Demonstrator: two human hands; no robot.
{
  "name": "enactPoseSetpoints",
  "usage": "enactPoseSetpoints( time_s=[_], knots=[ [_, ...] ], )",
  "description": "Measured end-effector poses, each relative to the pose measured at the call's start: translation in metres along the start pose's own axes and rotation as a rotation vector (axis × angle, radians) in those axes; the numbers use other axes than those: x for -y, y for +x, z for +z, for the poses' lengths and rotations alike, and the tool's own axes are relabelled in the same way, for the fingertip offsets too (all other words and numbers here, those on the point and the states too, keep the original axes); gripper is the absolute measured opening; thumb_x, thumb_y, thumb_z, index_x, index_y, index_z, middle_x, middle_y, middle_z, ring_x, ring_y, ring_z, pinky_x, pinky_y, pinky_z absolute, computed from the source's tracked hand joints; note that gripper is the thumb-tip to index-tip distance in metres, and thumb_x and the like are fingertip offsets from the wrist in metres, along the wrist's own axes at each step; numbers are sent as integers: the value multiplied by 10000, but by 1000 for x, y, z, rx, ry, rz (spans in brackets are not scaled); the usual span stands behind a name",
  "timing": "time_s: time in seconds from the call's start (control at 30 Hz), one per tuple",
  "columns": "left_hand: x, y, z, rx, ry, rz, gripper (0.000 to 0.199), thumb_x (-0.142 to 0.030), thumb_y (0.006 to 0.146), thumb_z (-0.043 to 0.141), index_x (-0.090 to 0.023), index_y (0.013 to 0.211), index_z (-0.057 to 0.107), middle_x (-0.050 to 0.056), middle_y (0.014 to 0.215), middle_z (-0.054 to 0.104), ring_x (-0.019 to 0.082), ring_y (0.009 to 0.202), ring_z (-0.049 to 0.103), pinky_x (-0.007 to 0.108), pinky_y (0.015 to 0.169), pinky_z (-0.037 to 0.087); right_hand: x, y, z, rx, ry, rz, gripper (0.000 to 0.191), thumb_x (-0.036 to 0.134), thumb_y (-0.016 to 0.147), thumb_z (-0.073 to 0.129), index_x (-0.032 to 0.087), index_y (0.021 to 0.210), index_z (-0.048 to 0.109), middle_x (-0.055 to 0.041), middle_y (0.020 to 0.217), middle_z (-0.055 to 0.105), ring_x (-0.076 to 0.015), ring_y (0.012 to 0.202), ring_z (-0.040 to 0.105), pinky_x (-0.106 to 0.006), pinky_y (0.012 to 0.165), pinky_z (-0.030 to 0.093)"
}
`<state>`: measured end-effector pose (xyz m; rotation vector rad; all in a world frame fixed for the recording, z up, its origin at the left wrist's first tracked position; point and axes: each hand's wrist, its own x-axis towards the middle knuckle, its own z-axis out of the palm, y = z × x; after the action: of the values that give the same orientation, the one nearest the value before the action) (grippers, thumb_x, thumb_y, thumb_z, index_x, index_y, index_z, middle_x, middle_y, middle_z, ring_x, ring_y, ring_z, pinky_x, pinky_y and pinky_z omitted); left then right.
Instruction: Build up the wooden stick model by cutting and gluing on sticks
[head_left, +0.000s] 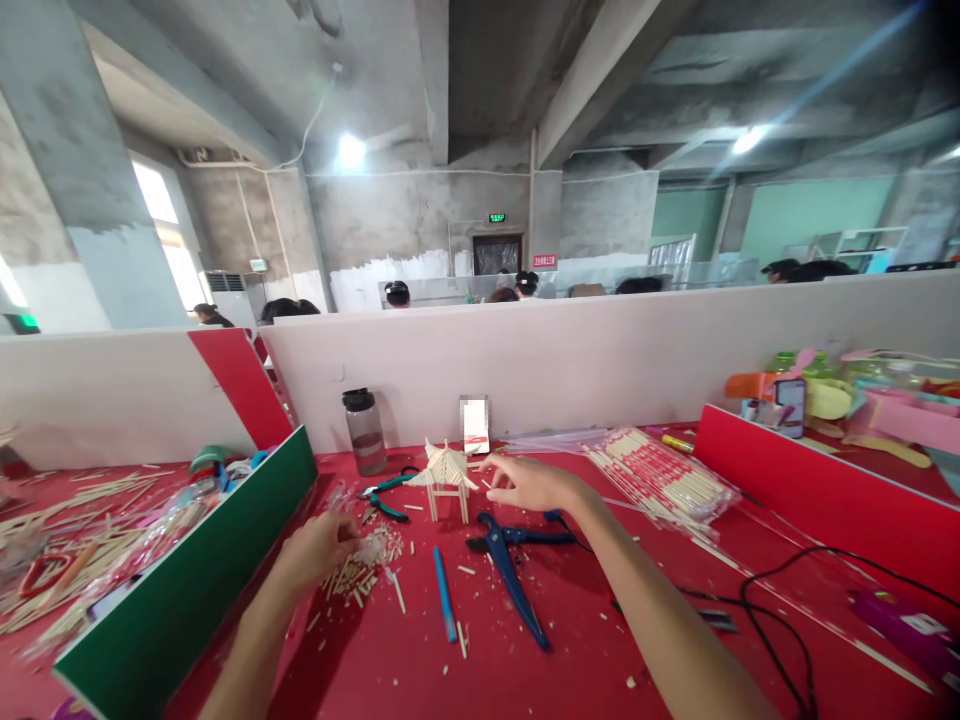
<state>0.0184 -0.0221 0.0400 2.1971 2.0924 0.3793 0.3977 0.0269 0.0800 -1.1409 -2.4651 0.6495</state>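
Observation:
A small pavilion model of pale wooden sticks [444, 470] stands upright on the red table, with a pointed, flared roof on thin legs. My right hand [536, 485] is just right of its roof, fingers bent and apart; I cannot tell if the fingertips touch it. My left hand [322, 548] rests low at a heap of cut stick pieces [356, 580], its fingers curled and what they hold, if anything, hidden. Between the hands lie blue-handled cutters [514, 585] and a blue pen [444, 595]. Green-handled pliers [386, 500] lie left of the model.
A dark-lidded water bottle [364, 435] and a phone [475, 428] stand by the white partition [600, 365]. Packed sticks [664, 475] lie right. Green [202, 570] and red [825, 490] dividers flank the workplace. A black cable [780, 620] loops at right. Several people sit beyond.

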Motion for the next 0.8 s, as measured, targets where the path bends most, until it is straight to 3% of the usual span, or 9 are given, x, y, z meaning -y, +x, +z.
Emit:
enactPoseSetpoints(
  time_s=[0.13,0.27,0.4,0.57,0.67,0.8],
  knots=[
    [7,3,-1,15,134,-132,392,-513,916,399,-242,793,655,106,885,749,314,854,715,320,653,446,0,-4,-7,-2,0,17,424,373,882,596,236,1280,540,-62,1102,713,-212,872,672,-297,730,471],
    [8,6,14,70,219,-236,301,-448,889,453,-224,907,654,159,1027,745,372,970,701,399,741,484,4,-8,-16,19,-2,26,403,367,892,581,227,1269,542,-57,1085,716,-202,879,667,-283,733,471],
    [1,8,29,119,206,-237,224,-328,862,476,-197,865,657,190,995,751,396,983,700,434,753,492,7,-12,-21,24,3,28,381,332,900,563,218,1263,543,-61,1078,713,-198,881,665,-278,736,476],
    [-1,8,26,82,174,-232,251,-306,901,409,-186,925,628,203,1019,742,386,959,703,405,721,478,6,-14,-21,37,1,63,353,349,902,571,227,1234,568,-56,1085,712,-205,894,664,-290,755,481],
    [-2,9,16,-77,-8,-166,258,-339,941,360,-207,1015,569,141,941,742,324,872,709,356,693,463,5,-13,-21,37,2,72,335,330,901,572,219,1217,581,-58,1076,718,-206,898,666,-293,767,482],
    [-23,6,4,-222,-663,145,335,-462,928,440,-204,1132,506,30,749,682,198,634,630,277,587,450,10,-13,-23,-4,-13,36,300,327,899,578,214,1175,610,-61,1062,718,-202,901,671,-292,784,481]
  ],
)
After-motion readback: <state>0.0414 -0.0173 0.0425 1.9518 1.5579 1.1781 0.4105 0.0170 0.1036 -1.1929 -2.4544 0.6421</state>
